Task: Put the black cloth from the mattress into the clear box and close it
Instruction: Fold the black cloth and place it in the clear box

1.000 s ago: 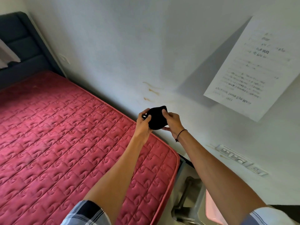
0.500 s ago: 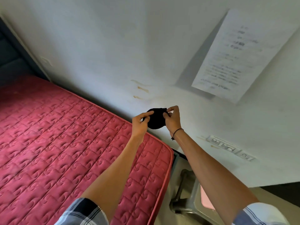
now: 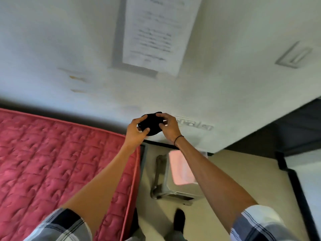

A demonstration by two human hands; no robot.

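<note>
A small bunched black cloth point(image 3: 150, 124) is held in the air in front of the wall, past the far right corner of the red quilted mattress point(image 3: 52, 162). My left hand point(image 3: 135, 132) grips its left side and my right hand point(image 3: 169, 126) grips its right side. Below my right forearm, on the floor beside the bed, stands a clear box point(image 3: 177, 185) with a pinkish top and a grey handle; whether it stands open or closed I cannot tell, as the view is blurred.
A white wall with a taped paper sheet point(image 3: 156, 32) and a socket strip point(image 3: 194, 123) lies ahead. A foot in a dark sock point(image 3: 179, 220) stands on the beige floor. A dark doorway or furniture edge point(image 3: 295, 136) is at right.
The view has swung right and down, bringing the box and floor into sight. Both hands, still on the cloth, now hang past the mattress corner, nearer the box.
</note>
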